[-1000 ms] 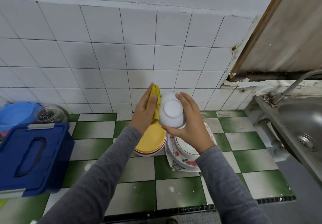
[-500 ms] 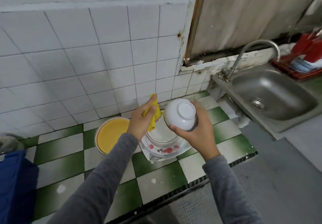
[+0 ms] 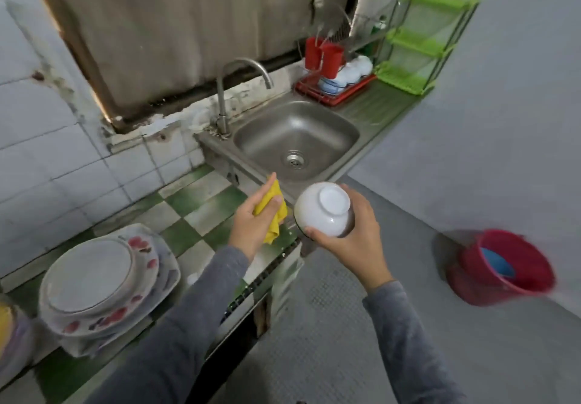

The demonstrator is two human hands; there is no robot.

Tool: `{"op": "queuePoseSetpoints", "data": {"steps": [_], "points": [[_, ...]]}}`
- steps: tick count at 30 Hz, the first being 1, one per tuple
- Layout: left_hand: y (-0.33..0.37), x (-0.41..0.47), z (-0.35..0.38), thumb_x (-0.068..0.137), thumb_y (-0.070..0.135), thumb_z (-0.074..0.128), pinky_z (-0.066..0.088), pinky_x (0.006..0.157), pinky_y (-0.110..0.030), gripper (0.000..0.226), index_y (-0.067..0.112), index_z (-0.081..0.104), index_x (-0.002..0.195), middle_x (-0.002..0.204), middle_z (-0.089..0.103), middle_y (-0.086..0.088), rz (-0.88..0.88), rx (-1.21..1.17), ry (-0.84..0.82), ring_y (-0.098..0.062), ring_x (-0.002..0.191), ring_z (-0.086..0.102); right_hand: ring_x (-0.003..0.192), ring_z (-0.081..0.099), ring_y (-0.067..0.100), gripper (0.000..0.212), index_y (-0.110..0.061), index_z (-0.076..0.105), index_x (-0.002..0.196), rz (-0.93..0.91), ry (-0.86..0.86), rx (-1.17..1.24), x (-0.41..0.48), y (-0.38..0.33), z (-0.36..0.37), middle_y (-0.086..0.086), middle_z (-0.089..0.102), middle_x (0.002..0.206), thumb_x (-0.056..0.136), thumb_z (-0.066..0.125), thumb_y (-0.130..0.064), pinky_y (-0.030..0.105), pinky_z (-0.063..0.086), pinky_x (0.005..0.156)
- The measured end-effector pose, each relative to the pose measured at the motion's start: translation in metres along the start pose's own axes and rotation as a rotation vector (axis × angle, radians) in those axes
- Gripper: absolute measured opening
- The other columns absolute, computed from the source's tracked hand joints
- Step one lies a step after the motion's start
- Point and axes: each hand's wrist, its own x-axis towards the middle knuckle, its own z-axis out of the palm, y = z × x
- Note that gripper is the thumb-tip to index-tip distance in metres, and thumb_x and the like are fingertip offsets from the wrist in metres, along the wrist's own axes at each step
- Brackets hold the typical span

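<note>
counter [image 3: 201, 205]: green-white tiles | plate stack [image 3: 88, 278] at left | red dish rack [image 3: 338, 99] beyond sink [image 3: 314, 133]

No legible text or labels

Single view: head-worn wide-angle camera. Faces forward and steeply down over the edge of the counter [image 3: 201, 211]. Closest, frame centre: left hand [image 3: 251, 224] with cloth [image 3: 274, 190], right hand [image 3: 355, 243] with bowl [image 3: 323, 211]. Middle distance, upper centre: sink [image 3: 314, 127]. Farthest, upper right: dish rack [image 3: 339, 95]. Lower left: plates [image 3: 91, 278], near. Right edge: bucket [image 3: 518, 290] on floor [image 3: 345, 325], blurred. Sleeves [image 3: 195, 325] run out of the bottom edge, under the lens.
</note>
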Motion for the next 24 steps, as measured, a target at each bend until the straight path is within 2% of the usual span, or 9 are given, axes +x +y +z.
{"op": "queuePoseSetpoints", "data": {"steps": [3,5,9,11,13,16,18,21,24], "points": [[-0.007,0.014,0.074,0.098,0.017,0.062,0.046,0.084,-0.005,0.043,0.044,0.054,0.13,0.129,0.052,0.024,0.002,0.005,-0.067,0.027,0.099,0.052,0.121,0.042,-0.014,0.084,-0.03,0.048,0.132,0.036,0.07,-0.038,0.006,0.03,-0.06,-0.028,0.046,0.129,0.062,0.095,-0.039,0.002,0.029,0.099],[-0.01,0.022,0.117,0.098,0.016,0.061,0.045,0.076,-0.003,0.043,0.041,0.053,0.132,0.122,0.055,0.025,0.007,0.013,-0.11,0.026,0.094,0.054,0.124,0.046,-0.001,0.085,-0.024,0.052,0.133,0.08,0.117,-0.056,0.01,0.049,-0.094,-0.019,0.051,0.13,0.061,0.093,-0.043,0.016,0.036,0.104],[-0.022,0.047,0.181,0.098,0.02,0.062,0.044,0.104,-0.019,0.042,0.052,0.056,0.124,0.137,0.054,0.019,0.009,0.056,-0.198,0.005,0.126,0.051,0.126,0.049,0.007,0.092,-0.021,0.052,0.136,0.132,0.207,-0.065,0.025,0.085,-0.145,-0.009,0.053,0.133,0.058,0.085,-0.055,0.034,0.044,0.106],[-0.029,0.063,0.205,0.098,0.021,0.063,0.039,0.111,-0.024,0.042,0.055,0.056,0.121,0.142,0.051,0.019,0.021,0.083,-0.232,0.004,0.131,0.047,0.125,0.049,0.003,0.093,-0.024,0.052,0.136,0.146,0.242,-0.068,0.037,0.103,-0.163,-0.011,0.053,0.132,0.056,0.082,-0.06,0.028,0.043,0.105],[-0.034,0.082,0.229,0.098,0.02,0.063,0.039,0.11,-0.02,0.041,0.051,0.057,0.124,0.143,0.051,0.018,0.023,0.082,-0.244,0.011,0.127,0.046,0.121,0.048,-0.003,0.088,-0.029,0.052,0.132,0.156,0.264,-0.065,0.054,0.122,-0.177,-0.019,0.052,0.128,0.055,0.081,-0.061,0.015,0.04,0.101],[-0.043,0.123,0.265,0.097,0.021,0.063,0.045,0.089,-0.007,0.042,0.043,0.057,0.132,0.138,0.054,0.019,0.01,0.055,-0.241,0.023,0.112,0.05,0.119,0.046,-0.012,0.084,-0.036,0.049,0.13,0.153,0.276,-0.068,0.088,0.148,-0.192,-0.03,0.047,0.126,0.058,0.089,-0.051,0.001,0.033,0.094],[-0.046,0.154,0.29,0.097,0.023,0.063,0.045,0.087,-0.008,0.042,0.045,0.056,0.133,0.135,0.054,0.02,0.001,0.045,-0.261,0.023,0.107,0.052,0.119,0.045,-0.013,0.084,-0.031,0.051,0.131,0.164,0.281,-0.083,0.117,0.166,-0.201,-0.024,0.05,0.127,0.059,0.092,-0.046,0.0,0.032,0.094],[-0.045,0.202,0.325,0.097,0.029,0.064,0.047,0.1,-0.021,0.041,0.058,0.056,0.125,0.139,0.054,0.018,0.007,0.045,-0.279,0.014,0.113,0.055,0.121,0.048,-0.003,0.09,-0.024,0.052,0.134,0.169,0.3,-0.091,0.164,0.188,-0.214,-0.013,0.053,0.13,0.056,0.086,-0.056,0.009,0.036,0.099],[-0.043,0.25,0.356,0.096,0.031,0.066,0.044,0.11,-0.038,0.04,0.064,0.058,0.116,0.142,0.053,0.017,-0.002,0.046,-0.276,-0.001,0.127,0.053,0.122,0.048,-0.005,0.089,-0.027,0.052,0.134,0.186,0.311,-0.093,0.21,0.209,-0.227,-0.02,0.051,0.129,0.057,0.092,-0.048,0.014,0.038,0.1]]}}
